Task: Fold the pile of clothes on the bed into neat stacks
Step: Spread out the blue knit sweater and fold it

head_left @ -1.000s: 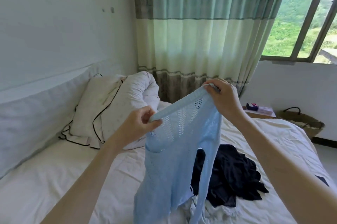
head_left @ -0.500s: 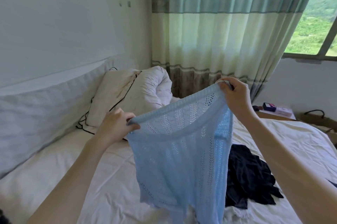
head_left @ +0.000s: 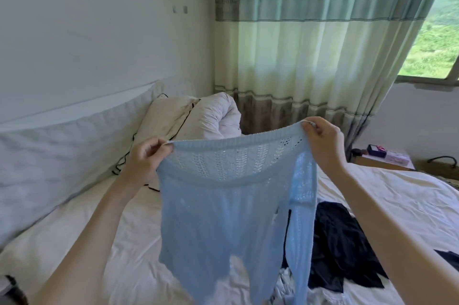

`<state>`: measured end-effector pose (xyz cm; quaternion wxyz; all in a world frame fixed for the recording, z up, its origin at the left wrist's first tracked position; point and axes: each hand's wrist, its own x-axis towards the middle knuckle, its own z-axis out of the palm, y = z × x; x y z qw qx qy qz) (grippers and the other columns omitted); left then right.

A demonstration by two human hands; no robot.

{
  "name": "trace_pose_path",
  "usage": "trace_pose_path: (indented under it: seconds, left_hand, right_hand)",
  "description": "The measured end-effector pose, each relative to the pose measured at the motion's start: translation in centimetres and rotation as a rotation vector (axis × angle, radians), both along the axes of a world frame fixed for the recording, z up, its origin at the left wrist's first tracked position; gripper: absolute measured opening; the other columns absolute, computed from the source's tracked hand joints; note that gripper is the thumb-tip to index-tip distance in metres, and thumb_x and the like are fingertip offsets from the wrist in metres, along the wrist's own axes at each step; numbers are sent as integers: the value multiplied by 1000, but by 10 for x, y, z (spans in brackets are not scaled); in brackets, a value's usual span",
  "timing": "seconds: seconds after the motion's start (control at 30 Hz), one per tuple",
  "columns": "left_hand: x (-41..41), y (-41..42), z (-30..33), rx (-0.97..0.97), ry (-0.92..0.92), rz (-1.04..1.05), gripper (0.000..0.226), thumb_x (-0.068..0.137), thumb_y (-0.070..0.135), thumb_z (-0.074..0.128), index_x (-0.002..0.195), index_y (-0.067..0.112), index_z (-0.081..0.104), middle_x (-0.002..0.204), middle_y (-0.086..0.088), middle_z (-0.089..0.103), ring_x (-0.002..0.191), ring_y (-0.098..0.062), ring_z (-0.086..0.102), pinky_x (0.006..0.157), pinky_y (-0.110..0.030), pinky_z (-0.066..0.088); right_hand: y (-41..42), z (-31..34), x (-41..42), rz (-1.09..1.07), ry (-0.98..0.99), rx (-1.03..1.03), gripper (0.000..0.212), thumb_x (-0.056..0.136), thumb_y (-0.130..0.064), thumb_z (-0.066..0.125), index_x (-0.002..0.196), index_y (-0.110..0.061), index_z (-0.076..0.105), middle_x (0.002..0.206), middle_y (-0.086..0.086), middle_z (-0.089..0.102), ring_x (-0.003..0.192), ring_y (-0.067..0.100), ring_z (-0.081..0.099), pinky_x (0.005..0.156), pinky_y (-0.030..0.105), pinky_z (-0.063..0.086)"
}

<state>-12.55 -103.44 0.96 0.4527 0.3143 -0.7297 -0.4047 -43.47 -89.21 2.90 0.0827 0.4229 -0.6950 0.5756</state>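
Status: left hand (head_left: pixel 146 158) and right hand (head_left: pixel 323 143) each pinch one end of the ribbed top edge of the light-blue knit top (head_left: pixel 223 205); fingers curled tight on the fabric, thumbs in front, nothing else held. Garment hangs free below the fingers, above the bed (head_left: pixel 397 195), hem trailing toward the remaining pile. Risk 1: open-lace knit stretches w/ tension; pulling the fingers further apart may distort the rib edge. Risk 2: a loose strip of the knit dangles under the right fingers; if not squared before lay-down it will likely bunch inside the fold and give a lumpy stack. Risk 3: the dark garment (head_left: pixel 340 250) lies just below and right of the right fingers; lowering there could drag it or snag the lace. Recommend lay-down on bare sheet below the left fingers.
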Motion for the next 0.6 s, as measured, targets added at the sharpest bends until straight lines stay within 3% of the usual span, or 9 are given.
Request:
trace_pose_path:
  seconds: [0.13, 0.23, 0.37, 0.43, 0.5, 0.57, 0.6]
  left_hand:
    - [3, 3, 26, -54, 165, 53, 25, 92, 8, 55, 68, 15, 57, 51, 16, 52, 48, 4, 43, 46, -8, 32]
    - [7, 9, 26, -89, -44, 31, 22, 89, 14, 61, 67, 14, 59, 53, 14, 51, 51, 3, 43, 47, -9, 32]
    - [35, 14, 2, 59, -271, -59, 22, 88, 19, 64, 67, 14, 64, 53, 11, 50, 49, 2, 42, 46, -8, 31]
    - [52, 16, -3, 205, -340, -143, 19, 78, 30, 69, 84, 12, 70, 67, 7, 65, 61, 0, 56, 56, -9, 41]
    - [71, 15, -7, 353, -395, -280, 40, 72, 35, 73, 104, 12, 68, 97, -3, 72, 87, -7, 66, 74, -14, 50]
    - [88, 16, -11, 437, -431, -378, 45, 77, 23, 72, 118, 10, 61, 115, -3, 68, 107, -13, 63, 84, -17, 49]
    - [94, 16, -15, 447, -441, -395, 42, 80, 13, 69, 120, 9, 60, 118, -3, 67, 110, -14, 62, 85, -17, 49]
  right_hand:
    - [-2, 12, -1, 16, -2, -91, 12, 92, -20, 57, 90, -17, 69, 66, -11, 56, 59, -1, 46, 52, 8, 33]
    - [-3, -5, 0, 55, 1, 102, 16, 97, -22, 49, 84, -17, 58, 65, -4, 51, 60, 12, 45, 55, 24, 36]
    - [0, -37, 7, 159, -103, 336, 31, 95, -22, 52, 87, 7, 58, 66, 9, 48, 61, 19, 43, 53, 27, 32]
    - [1, -39, 12, 260, -190, 350, 34, 93, -21, 57, 82, 11, 55, 67, 11, 43, 59, 17, 41, 51, 26, 30]
    - [2, -34, 15, 403, -319, 345, 24, 92, -17, 58, 85, 6, 57, 70, 10, 47, 60, 16, 47, 52, 24, 37]
    - [6, -31, 15, 665, -570, 328, 9, 93, -5, 51, 94, -1, 59, 76, 9, 56, 64, 14, 59, 56, 23, 48]
    - [11, -33, 14, 792, -698, 324, 15, 92, 3, 46, 99, -1, 58, 79, 9, 60, 67, 14, 62, 58, 24, 51]
